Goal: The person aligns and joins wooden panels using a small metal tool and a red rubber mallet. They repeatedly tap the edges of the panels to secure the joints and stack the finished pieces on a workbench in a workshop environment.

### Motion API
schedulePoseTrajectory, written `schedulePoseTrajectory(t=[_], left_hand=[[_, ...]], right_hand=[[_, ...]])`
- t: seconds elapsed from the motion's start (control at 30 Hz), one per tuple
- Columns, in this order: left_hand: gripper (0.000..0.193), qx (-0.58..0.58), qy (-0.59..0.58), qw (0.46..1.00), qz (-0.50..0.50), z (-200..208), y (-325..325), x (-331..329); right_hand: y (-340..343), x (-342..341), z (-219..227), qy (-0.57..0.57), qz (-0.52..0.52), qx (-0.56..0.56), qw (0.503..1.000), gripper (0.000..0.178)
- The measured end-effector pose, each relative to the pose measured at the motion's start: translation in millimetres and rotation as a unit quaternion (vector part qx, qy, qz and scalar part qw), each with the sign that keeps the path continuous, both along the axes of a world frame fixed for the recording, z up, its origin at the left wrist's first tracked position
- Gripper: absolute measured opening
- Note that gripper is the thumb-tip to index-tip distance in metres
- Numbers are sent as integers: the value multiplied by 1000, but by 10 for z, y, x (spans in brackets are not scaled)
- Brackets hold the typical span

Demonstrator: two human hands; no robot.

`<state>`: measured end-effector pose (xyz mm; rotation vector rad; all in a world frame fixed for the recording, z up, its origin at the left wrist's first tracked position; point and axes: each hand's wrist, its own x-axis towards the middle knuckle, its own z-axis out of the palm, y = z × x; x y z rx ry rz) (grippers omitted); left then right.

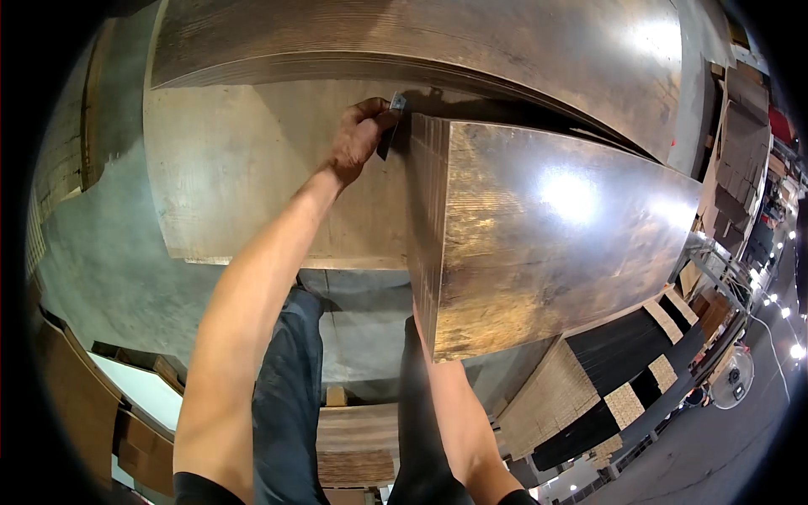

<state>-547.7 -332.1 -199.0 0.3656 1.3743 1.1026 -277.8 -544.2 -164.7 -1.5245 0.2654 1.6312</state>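
Note:
My left hand (360,135) is closed around a thin, dark, flat strip (386,145) with a pale metallic end. It holds the strip upright beside the left end of a stack of wood-grain panels (572,244). The stack has a glossy brown and golden top and sits on a pale wooden board (278,177). My right forearm (463,412) comes up under the near left corner of that stack; the panels hide the fingers, so their grip does not show. Beyond my left hand lies a second stack of brown panels (421,34).
Grey floor (126,227) surrounds the board on the left. Wrapped or covered stacks in black and tan (606,379) stand at the right, with a fan (730,379) farther off. More boards (358,438) lie low between my legs, and brown panels (76,404) stand at lower left.

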Motion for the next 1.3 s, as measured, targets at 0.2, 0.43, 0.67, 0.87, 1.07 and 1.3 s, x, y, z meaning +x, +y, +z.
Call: schedulePoseTrajectory(t=[0.2, 0.43, 0.67, 0.87, 1.07, 1.3], left_hand=[[17, 9, 48, 997, -55, -49, 101, 26], [19, 187, 224, 954, -71, -219, 75, 120], [24, 111, 210, 968, -82, -286, 53, 95], [25, 89, 216, 969, -83, -180, -61, 106], [24, 26, 213, 975, -62, -20, -318, 296], [21, -103, 162, 976, -108, 105, -754, 557]], right_hand=[[97, -63, -92, 16, -25, 9, 1000, 50], [235, -48, -176, 21, -37, 18, 999, 49], [316, 7, -189, 17, -27, 8, 999, 48], [324, 83, -164, 13, -4, -5, 1000, 47], [290, 267, -70, -5, 24, -18, 1000, 46], [63, 747, 225, -32, 65, -57, 996, 45]])
